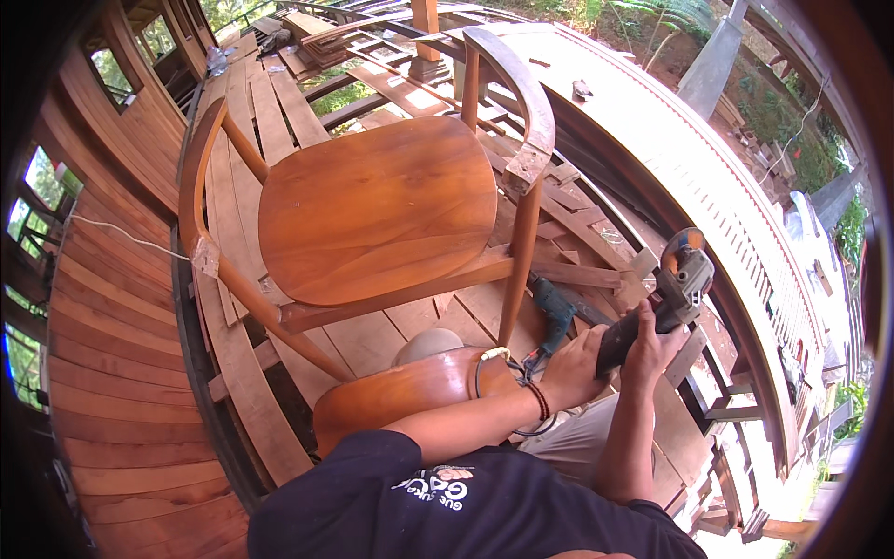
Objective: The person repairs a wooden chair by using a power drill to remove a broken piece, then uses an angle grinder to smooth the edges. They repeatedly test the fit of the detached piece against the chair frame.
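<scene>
My left hand (582, 363) is closed round the rear of the black body of an angle grinder (678, 298), and my right hand (652, 345) grips it farther forward, near the metal head. A wooden chair (377, 210) stands ahead of me, with pale rough patches on both ends of its curved top rail. Below my left forearm is a curved brown wooden piece (400, 410) with a pale cord at its edge. A teal power drill (552, 317) lies on the boards beside the chair's right leg.
Loose planks (256, 112) form the platform around the chair, with gaps between some. A curved plank wall (130, 391) with window openings runs along the left. A long pale curved railing structure (652, 130) runs along the right. A wooden post (426, 28) rises at the back.
</scene>
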Demonstrator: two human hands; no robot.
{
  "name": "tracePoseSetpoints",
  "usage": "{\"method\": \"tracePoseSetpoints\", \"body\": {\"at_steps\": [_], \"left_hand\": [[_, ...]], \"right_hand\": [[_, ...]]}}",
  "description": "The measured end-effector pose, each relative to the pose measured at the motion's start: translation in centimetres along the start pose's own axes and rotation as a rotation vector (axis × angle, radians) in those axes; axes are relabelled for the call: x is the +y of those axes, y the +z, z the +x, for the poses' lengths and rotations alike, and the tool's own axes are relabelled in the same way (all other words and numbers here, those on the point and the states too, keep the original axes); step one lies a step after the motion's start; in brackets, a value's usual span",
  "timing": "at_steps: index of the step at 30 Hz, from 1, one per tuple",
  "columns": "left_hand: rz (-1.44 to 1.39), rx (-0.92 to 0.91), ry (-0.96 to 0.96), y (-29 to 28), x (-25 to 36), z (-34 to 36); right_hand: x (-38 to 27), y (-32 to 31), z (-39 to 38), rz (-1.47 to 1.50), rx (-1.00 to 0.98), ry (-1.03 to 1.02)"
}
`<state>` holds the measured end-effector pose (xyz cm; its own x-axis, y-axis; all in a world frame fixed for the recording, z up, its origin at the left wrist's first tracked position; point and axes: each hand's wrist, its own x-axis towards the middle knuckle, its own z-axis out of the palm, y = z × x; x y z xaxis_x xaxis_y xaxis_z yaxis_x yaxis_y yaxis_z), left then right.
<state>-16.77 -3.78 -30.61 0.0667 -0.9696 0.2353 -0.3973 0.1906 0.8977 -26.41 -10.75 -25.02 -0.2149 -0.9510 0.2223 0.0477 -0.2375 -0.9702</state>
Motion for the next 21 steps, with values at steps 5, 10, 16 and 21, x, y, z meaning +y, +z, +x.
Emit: {"method": "tracePoseSetpoints", "body": {"at_steps": [5,10,16,21], "left_hand": [[-0.258,-0.32,-0.142,-1.2,-0.4,1.8],[-0.112,-0.104,-0.232,1.0,-0.1,0.0],[-0.149,-0.155,-0.263,1.7,-0.6,0.0],[-0.344,-0.255,-0.204,0.0,-0.7,-0.1]], "right_hand": [[0.4,-1.4,-0.8,0.133,-0.126,0.069],[3.4,-1.5,-0.8,-0.079,-0.091,0.026],[3.1,-1.7,0.5,-0.173,-0.116,0.169],[2.5,-3.1,1.5,0.372,-0.557,0.46]]}}
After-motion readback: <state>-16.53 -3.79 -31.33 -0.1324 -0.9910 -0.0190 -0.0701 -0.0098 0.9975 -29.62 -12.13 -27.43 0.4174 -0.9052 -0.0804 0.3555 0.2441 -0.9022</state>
